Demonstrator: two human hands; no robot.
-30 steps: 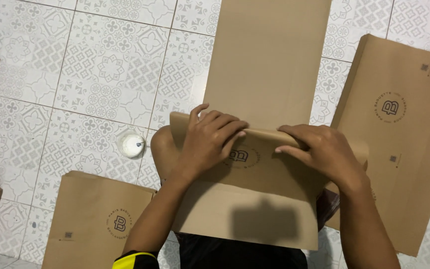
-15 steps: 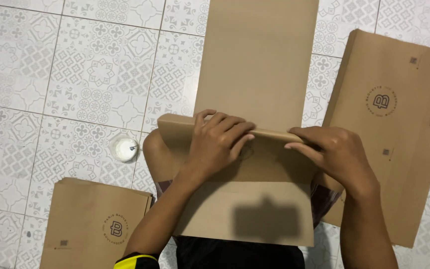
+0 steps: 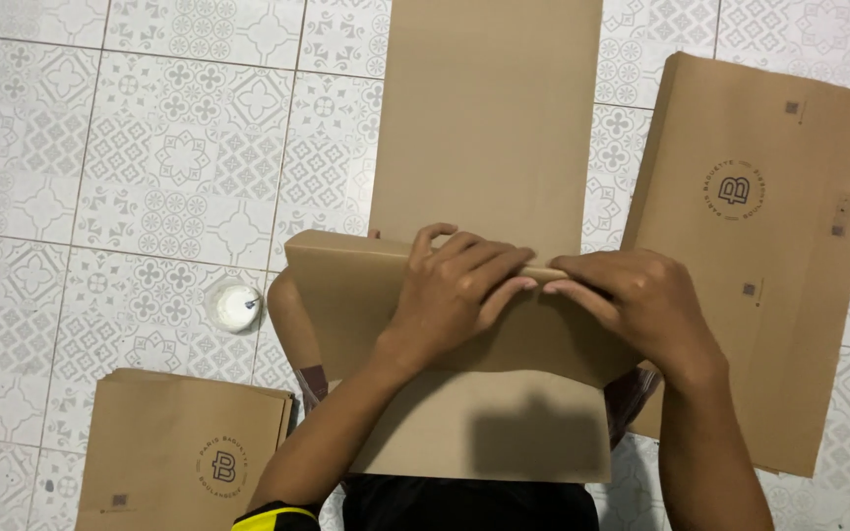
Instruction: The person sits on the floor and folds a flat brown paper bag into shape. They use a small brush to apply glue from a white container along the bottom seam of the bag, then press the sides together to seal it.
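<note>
A long brown paper sheet (image 3: 489, 118) lies on the tiled floor and over my lap, its near end folded up into a flap (image 3: 346, 295). My left hand (image 3: 455, 285) presses flat on the fold's crease near the middle. My right hand (image 3: 632, 305) pinches the same crease just to the right, fingertips almost touching the left hand's. The lower part of the sheet (image 3: 504, 433) covers my knees.
A stack of finished brown paper bags with a round logo (image 3: 759, 246) lies at the right. Another stack of bags (image 3: 184, 457) sits at the lower left. A small white round pot (image 3: 235, 305) stands on the tiles left of my knee.
My right hand has slid left along the crease until its fingertips meet the left hand. The fold looks flatter, and the view has shifted slightly.
</note>
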